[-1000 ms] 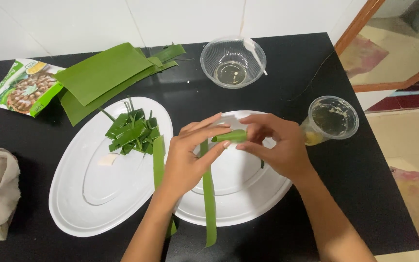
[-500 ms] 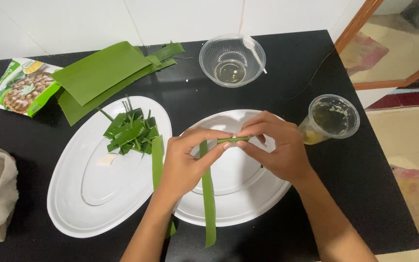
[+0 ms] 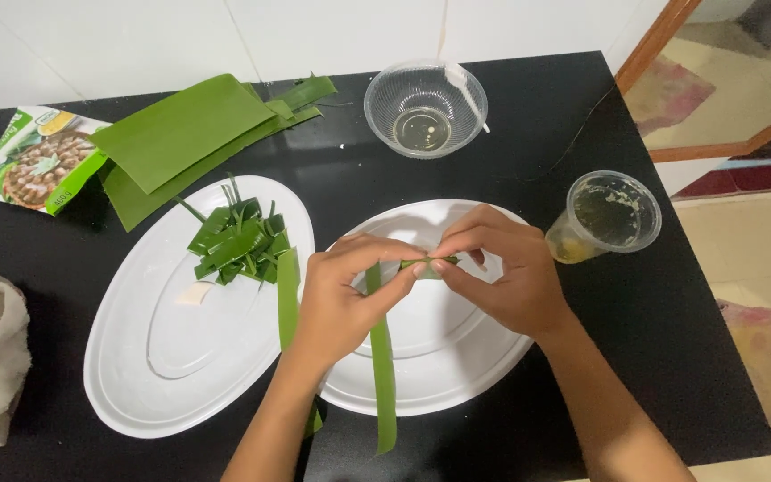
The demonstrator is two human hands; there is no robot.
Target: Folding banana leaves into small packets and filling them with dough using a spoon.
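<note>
Head view: both hands' grip clamped on leaf strip (image 3: 382, 357); cup (image 3: 607, 217), bowl (image 3: 425, 107) beyond.

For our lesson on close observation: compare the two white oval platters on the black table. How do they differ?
The left platter holds a pile of folded green leaf pieces; the right platter shows none, though both hands, left hand and right hand, work a leaf strip above it. The left platter lies angled, the right nearly level. Both are white, oval and overlap.
</note>
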